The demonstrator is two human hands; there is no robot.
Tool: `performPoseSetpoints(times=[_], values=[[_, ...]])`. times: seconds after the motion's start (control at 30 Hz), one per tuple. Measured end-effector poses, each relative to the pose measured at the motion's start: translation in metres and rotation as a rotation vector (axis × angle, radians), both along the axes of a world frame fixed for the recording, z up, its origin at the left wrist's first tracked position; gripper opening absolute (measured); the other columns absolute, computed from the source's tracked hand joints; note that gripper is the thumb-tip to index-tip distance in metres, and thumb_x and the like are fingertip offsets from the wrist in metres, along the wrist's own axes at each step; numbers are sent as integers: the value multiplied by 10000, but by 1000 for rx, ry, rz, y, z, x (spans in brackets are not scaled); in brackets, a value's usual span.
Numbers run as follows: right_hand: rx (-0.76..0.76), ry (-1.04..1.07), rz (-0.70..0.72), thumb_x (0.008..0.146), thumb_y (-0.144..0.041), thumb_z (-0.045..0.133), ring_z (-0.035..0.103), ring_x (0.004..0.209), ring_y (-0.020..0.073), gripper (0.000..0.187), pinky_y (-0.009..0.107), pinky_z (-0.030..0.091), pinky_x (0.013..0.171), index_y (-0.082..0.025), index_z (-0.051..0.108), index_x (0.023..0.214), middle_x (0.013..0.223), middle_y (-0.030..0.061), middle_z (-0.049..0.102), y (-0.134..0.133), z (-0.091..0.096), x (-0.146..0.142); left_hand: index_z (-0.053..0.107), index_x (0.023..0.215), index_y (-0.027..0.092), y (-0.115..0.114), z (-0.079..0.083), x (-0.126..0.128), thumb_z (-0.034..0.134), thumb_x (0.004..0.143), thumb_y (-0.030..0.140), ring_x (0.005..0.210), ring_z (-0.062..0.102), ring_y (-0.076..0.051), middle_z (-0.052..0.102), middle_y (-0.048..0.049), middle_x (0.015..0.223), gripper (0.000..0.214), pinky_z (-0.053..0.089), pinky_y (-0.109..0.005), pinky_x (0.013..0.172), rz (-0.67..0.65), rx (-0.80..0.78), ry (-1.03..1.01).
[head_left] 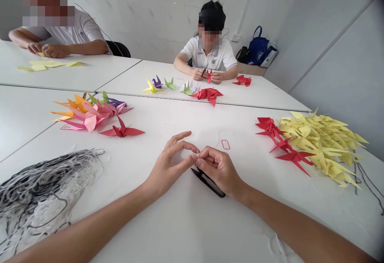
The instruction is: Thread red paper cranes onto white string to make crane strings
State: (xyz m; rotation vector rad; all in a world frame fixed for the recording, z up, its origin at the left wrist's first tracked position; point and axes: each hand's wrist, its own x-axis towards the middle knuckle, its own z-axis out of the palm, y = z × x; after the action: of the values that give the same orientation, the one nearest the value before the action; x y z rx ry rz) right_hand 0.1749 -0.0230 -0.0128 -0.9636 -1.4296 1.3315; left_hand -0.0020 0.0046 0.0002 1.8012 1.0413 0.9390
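At the middle of the table, my left hand and my right hand meet fingertip to fingertip. Between them shows a tiny end of white string, pinched by the thumb and finger of each hand; the other left fingers are spread. Below my right hand is a pair of black thread snips, partly covered by it; I cannot tell whether they lie on the table or are tucked in the palm. A red paper crane sits beyond my left hand, beside a pile of orange, pink, green and purple cranes.
Black and white strings lie tangled at left. At right, red cranes adjoin a heap of yellow cranes. Across the table one person handles a red crane; another person folds yellow paper. Loose white string lies near the front.
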Motion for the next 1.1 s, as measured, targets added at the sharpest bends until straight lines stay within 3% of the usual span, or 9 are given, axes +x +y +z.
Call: performPoseSetpoints(times=[0.13,0.23,0.4,0.7,0.8,0.93,1.1], values=[[15,16,-10,920,-358,619,259,536,80,266,240,210,494,-185,517,746,581,-74,338,1,0,1,580,1075,270,-6,2,0,530,933,272,1246,519,-222,646,-31,1168,150,374,-432,1065,98,25,-8],[8,21,-10,917,-372,626,270,544,81,273,242,221,507,-183,525,748,587,-71,358,2,-2,1,570,1179,307,-6,1,1,539,939,280,1235,522,-208,625,-16,1223,243,402,-386,1038,18,36,-16],[-41,25,-3,903,-401,647,266,563,89,308,256,210,520,-189,508,727,606,-63,354,2,-2,0,675,954,270,-1,-5,0,579,930,358,1264,500,-230,579,-27,1288,133,426,-349,1009,-70,-54,-113],[-26,-11,42,907,-434,631,246,563,94,341,266,200,524,-191,493,711,605,-64,333,1,-2,-1,636,888,201,1,-10,2,584,921,413,1147,569,-251,595,-80,1241,221,446,-391,977,-183,-253,-288],[23,-77,37,932,-445,587,240,542,94,292,262,203,513,-198,539,786,598,-66,332,1,-1,3,600,902,191,-2,-8,3,549,939,413,1091,587,-231,615,-87,1195,230,451,-381,956,-222,-280,-323],[170,-175,-62,1033,-440,331,247,519,118,353,272,229,509,-205,586,962,568,-67,265,2,-1,10,553,898,195,-4,-3,2,499,963,402,1021,596,-199,636,-67,1131,224,445,-358,914,-176,-317,-331],[295,-257,-194,1038,-311,274,457,675,155,300,300,388,668,-202,552,1010,705,-5,463,8,-3,15,506,866,200,-1,-2,1,457,977,358,888,614,-165,636,-10,845,199,437,-356,909,-110,-348,-326]])
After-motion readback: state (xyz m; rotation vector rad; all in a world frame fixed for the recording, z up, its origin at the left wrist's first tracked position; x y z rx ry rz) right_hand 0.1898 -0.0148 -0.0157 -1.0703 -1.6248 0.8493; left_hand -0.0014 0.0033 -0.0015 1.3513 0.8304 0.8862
